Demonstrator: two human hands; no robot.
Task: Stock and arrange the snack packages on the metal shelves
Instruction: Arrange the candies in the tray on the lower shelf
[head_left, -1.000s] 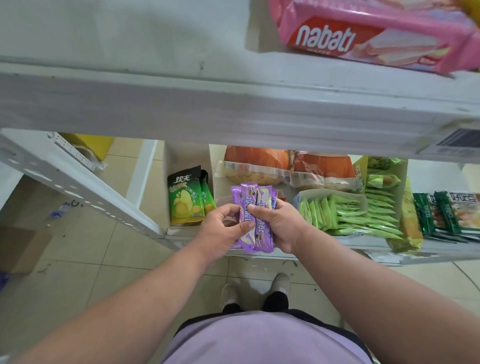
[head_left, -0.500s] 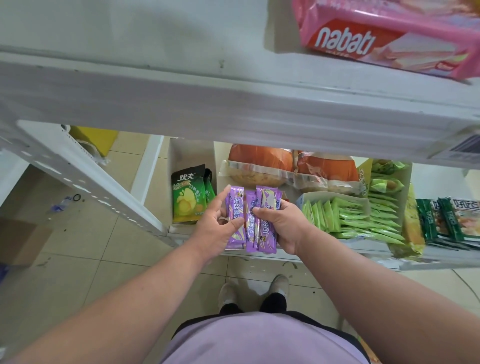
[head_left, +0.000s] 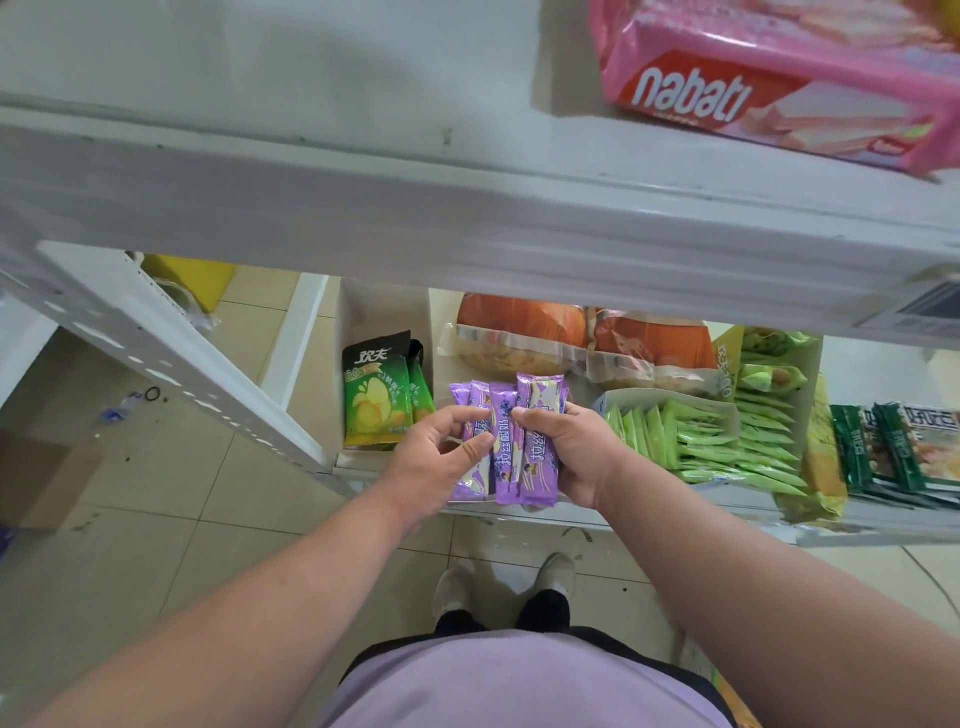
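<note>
Both forearms reach forward from the bottom of the frame and meet at centre, in front of the lower shelf (head_left: 623, 512). Left hand (head_left: 436, 462): fingers curled over the left side of a bundle of purple snack packets (head_left: 506, 441), thumb pressed on its face. Right hand (head_left: 571, 452): fingers wrapped round the right side of the same bundle, gripping it. Purple packets: four tops visible, held upright and fanned, just above the shelf's front edge at centre frame. Lower shelf, left to right: two green chip bags (head_left: 376, 395) standing upright; two orange bags (head_left: 587, 338) at the back; one open cardboard tray of light green packets (head_left: 696, 436), too many and too overlapped to count; one yellow-green bag (head_left: 821, 457); dark green packets (head_left: 893, 447) at the right edge, at least two. Upper shelf (head_left: 363, 171): white metal, filling the top of the frame, carrying one pink wafer package (head_left: 769, 88) at upper right. Floor (head_left: 156, 519): beige tiles; a brown cardboard box (head_left: 36, 483) at left edge. A perforated white shelf upright (head_left: 171, 364) slants across the left.
</note>
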